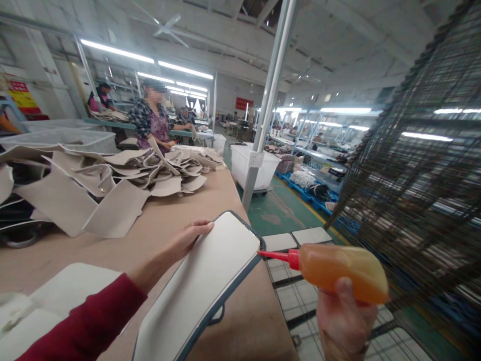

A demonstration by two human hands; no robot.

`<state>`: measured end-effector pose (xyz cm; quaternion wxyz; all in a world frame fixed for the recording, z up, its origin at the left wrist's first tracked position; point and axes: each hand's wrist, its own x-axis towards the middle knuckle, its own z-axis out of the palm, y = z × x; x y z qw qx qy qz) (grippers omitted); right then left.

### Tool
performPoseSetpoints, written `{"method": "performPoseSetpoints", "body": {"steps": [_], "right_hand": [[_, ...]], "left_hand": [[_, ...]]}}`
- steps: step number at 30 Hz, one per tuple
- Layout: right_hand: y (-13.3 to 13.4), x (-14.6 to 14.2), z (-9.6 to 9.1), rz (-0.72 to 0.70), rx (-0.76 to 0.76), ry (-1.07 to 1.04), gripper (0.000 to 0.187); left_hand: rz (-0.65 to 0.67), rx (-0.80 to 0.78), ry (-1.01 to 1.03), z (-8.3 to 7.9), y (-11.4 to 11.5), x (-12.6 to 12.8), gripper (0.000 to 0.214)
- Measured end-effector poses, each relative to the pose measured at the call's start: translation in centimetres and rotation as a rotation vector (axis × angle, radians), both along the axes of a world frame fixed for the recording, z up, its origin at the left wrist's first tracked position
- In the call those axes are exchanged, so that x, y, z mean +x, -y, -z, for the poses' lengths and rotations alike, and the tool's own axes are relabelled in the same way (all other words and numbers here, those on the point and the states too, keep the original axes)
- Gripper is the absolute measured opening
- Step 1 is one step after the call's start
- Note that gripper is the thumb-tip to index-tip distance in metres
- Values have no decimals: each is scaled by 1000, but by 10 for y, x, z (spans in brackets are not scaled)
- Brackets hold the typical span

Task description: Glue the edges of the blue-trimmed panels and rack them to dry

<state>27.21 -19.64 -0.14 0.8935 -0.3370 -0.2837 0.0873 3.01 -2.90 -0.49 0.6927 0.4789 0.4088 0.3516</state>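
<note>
My left hand (186,239), in a dark red sleeve, holds the far edge of a long white panel with a dark blue-grey rim (205,283), tilted up off the brown worktable (180,215). My right hand (343,318) grips an orange squeeze bottle (343,273) with a red nozzle. The nozzle tip touches the panel's right rim near its top corner.
A heap of beige cut pieces (112,185) covers the table's far left. White panels (71,286) lie at the near left. A wire rack (413,190) stands at the right, with flat panels (311,234) on a wire shelf below. A grey post (265,115) and a white bin (253,168) stand ahead. Other people work at the back.
</note>
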Motion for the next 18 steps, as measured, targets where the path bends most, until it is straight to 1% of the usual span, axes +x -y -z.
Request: {"method": "performPoseSetpoints", "body": {"steps": [6, 11, 15, 18], "right_hand": [[-12, 6, 0, 14, 10, 21, 26], [-22, 12, -2, -15, 3, 17, 24], [-28, 18, 1, -19, -17, 29, 30], [-30, 21, 5, -24, -30, 10, 36]], "left_hand": [[8, -2, -16, 4, 2, 0, 41], [52, -4, -9, 7, 3, -4, 44], [83, -14, 27, 8, 3, -6, 41], [77, -40, 33, 6, 4, -7, 40]]}}
